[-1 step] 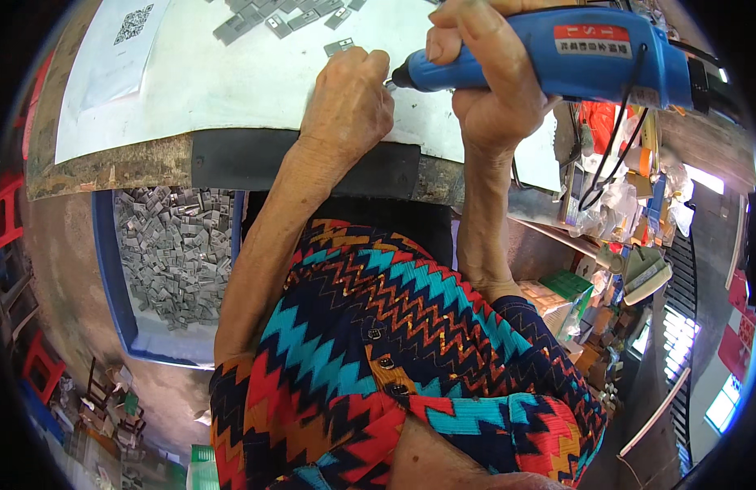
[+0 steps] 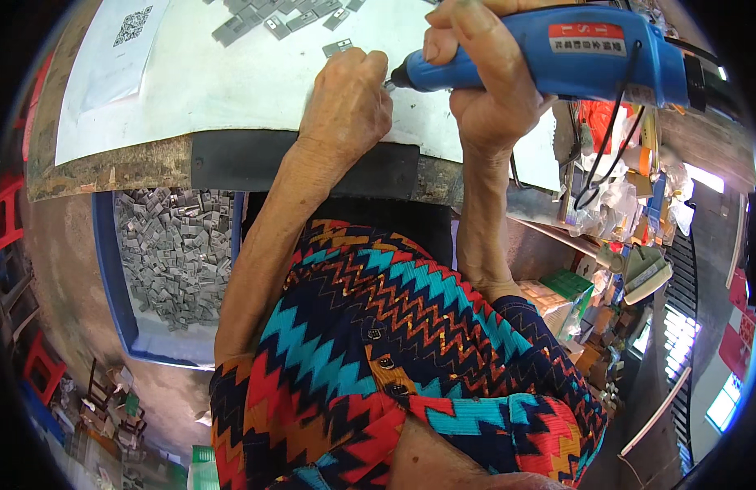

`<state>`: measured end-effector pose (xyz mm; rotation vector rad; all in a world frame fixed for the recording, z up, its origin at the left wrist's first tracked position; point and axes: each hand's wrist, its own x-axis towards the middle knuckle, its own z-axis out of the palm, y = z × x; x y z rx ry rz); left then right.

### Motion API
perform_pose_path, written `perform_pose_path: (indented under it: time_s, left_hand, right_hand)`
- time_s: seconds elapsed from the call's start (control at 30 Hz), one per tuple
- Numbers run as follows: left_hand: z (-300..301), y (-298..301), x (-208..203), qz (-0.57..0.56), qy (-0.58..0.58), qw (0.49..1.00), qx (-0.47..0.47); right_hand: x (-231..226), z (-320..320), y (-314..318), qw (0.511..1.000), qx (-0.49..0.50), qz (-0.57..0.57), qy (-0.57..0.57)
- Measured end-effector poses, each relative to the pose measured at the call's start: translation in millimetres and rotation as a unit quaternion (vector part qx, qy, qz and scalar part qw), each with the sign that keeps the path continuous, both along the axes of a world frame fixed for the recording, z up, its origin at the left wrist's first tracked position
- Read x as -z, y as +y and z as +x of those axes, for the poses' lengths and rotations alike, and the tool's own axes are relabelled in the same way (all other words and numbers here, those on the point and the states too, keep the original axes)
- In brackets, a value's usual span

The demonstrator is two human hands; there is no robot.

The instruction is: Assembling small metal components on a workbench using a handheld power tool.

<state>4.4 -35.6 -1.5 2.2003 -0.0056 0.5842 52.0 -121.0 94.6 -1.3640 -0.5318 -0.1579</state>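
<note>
My right hand (image 2: 499, 77) is wrapped round a blue electric screwdriver (image 2: 468, 69), which lies almost level and points left. Its black nose and short metal bit end right beside my left hand (image 2: 345, 98). The fingers of that hand are curled closed over the white table sheet, and whatever they pinch at the bit is hidden behind the knuckles. Just beyond the left knuckles lies a small grey metal piece (image 2: 338, 47) with a hole. More flat grey pieces (image 2: 251, 20) of this kind are spread at the far side of the table.
A blue bin (image 2: 121, 269) full of small grey pieces stands below the table edge, left of my lap. A printed sheet (image 2: 121, 61) lies at the table's left. A black strip (image 2: 239, 163) covers part of the front edge. Dark cable (image 2: 615, 155) loops down at the right near cluttered shelves.
The screwdriver and my right hand have shifted very slightly to the left. My left hand stays almost in place.
</note>
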Motion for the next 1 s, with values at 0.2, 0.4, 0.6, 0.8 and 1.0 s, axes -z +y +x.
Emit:
perform_pose_path:
  time_s: [0.2,0.4,0.6,0.8,1.0]
  left_hand:
    - [-1.1,0.5,-2.8,-0.007,0.018,1.0,0.024]
    - [-1.0,0.6,1.1,-0.029,-0.009,0.999,0.03]
    - [-0.1,-2.5,1.9,-0.024,-0.001,0.999,0.029]
    - [-1.2,-1.6,-2.0,-0.021,0.029,0.999,0.03]
    - [-3.5,-1.3,-5.8,0.012,0.031,0.999,0.022]
  right_hand:
    - [3.5,3.8,-3.8,0.999,0.019,-0.025,0.009]
    - [-0.3,4.9,-9.5,0.994,-0.043,-0.097,0.003]
    - [3.8,6.6,-15.4,0.997,-0.044,-0.064,-0.021]
    - [10.3,1.4,-19.9,0.998,-0.039,-0.006,-0.039]
    - [-19.8,-9.5,-27.8,0.972,-0.171,0.156,-0.024]
